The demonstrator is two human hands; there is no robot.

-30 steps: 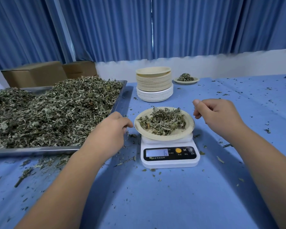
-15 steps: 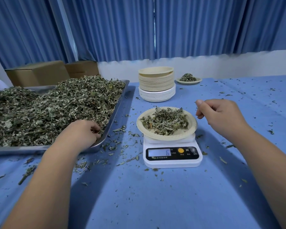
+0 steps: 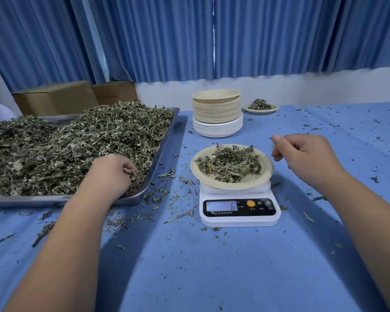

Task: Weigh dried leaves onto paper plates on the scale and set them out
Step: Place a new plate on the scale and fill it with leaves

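Left grip (image 3: 115,174) grasping dried green leaves (image 3: 54,149) in steel tray (image 3: 161,152).
Right grip (image 3: 306,158) clenched beside the filled beige paper plate (image 3: 267,170) on white scale (image 3: 239,219).

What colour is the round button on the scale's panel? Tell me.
The button is orange, seen in the head view.

Soft, even, fairly bright light is given throughout. Broad, soft-edged shadows are cast on the blue counter (image 3: 200,278) inward of both forearms (image 3: 65,244). A thin bright slit is seen between the curtains (image 3: 144,41). Edges are bowed by the wide lens; small print on the scale (image 3: 239,218) is blurred.
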